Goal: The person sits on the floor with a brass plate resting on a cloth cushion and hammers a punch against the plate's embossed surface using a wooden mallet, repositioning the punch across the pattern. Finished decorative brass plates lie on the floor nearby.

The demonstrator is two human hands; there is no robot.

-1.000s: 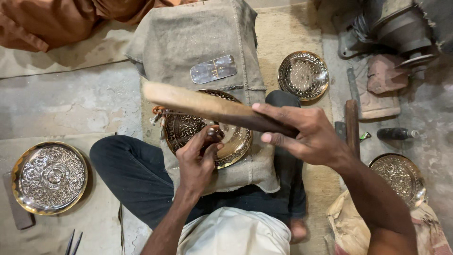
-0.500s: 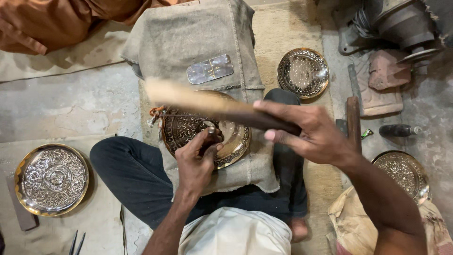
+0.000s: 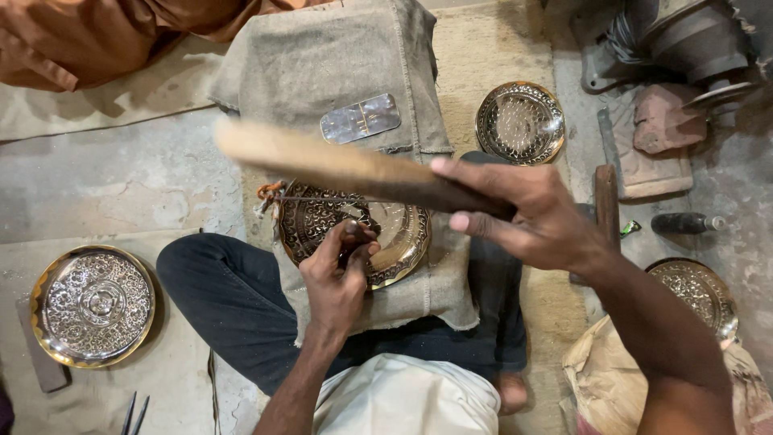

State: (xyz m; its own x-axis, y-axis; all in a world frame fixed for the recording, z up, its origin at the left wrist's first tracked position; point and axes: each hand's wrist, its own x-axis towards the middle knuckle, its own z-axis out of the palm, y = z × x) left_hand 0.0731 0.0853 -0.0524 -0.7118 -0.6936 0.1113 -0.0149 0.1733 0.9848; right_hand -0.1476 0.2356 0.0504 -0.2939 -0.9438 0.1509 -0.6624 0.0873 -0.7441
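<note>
Head view, from left to right: an engraved metal plate [image 3: 93, 304] lies on the floor beside the person's knee. Near the middle, the left hand [image 3: 338, 278] has its fingers pinched narrowly around a thin chisel [image 3: 352, 234], its tip on the brass plate [image 3: 398, 242] resting on burlap cloth [image 3: 354, 64] over the lap. Above it, the right hand [image 3: 535, 217] has its fingers wrapped around a wooden mallet [image 3: 338, 165], raised and blurred. Further right, a small engraved dish [image 3: 519, 122] lies on the floor.
</note>
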